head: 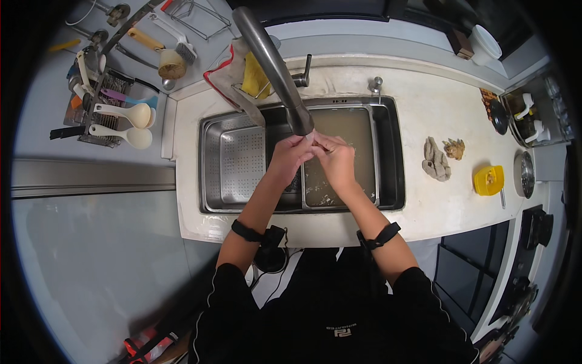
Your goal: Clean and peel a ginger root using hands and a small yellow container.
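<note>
My left hand (pixel 291 157) and my right hand (pixel 335 157) meet right below the spout of the metal faucet (pixel 268 54), over the sink. Their fingertips press together in a pinch. Something small and pale shows at the fingertips, but whether it is an object or running water I cannot tell. Under my right hand lies a rectangular basin of cloudy brownish water (pixel 338 186) with light bits afloat. To the left of my hands, a perforated stainless steel tray (pixel 236 164) sits in the sink (pixel 396 159).
Right of the sink lie a crumpled grey cloth (pixel 435 160), a ginger root (pixel 454 149) and a yellow container (pixel 489 180) with small pieces inside. A grey cloth with red edging (pixel 227 77) hangs behind the sink. Ladles (pixel 125 113) and brushes (pixel 185 49) hang on the left wall.
</note>
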The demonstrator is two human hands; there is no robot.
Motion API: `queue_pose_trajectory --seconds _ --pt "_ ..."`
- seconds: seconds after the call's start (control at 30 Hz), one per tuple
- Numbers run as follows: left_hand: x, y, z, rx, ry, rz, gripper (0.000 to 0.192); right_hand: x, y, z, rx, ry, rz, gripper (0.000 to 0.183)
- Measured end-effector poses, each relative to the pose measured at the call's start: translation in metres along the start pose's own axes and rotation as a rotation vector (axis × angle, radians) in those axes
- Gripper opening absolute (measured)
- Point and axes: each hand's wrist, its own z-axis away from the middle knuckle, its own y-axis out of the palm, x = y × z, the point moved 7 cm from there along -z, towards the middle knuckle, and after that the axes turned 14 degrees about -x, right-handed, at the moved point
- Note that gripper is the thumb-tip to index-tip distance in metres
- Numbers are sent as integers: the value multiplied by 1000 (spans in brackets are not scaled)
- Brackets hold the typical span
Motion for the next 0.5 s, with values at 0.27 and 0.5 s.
queue_pose_trajectory --seconds 0.27,0.5 --pt "7 -7 -5 -30 -29 113 34 -3 0 -11 129 13 -6 25" --pt "14 -4 -2 -102 -6 147 30 -61 24 -17 653 373 -306 36"
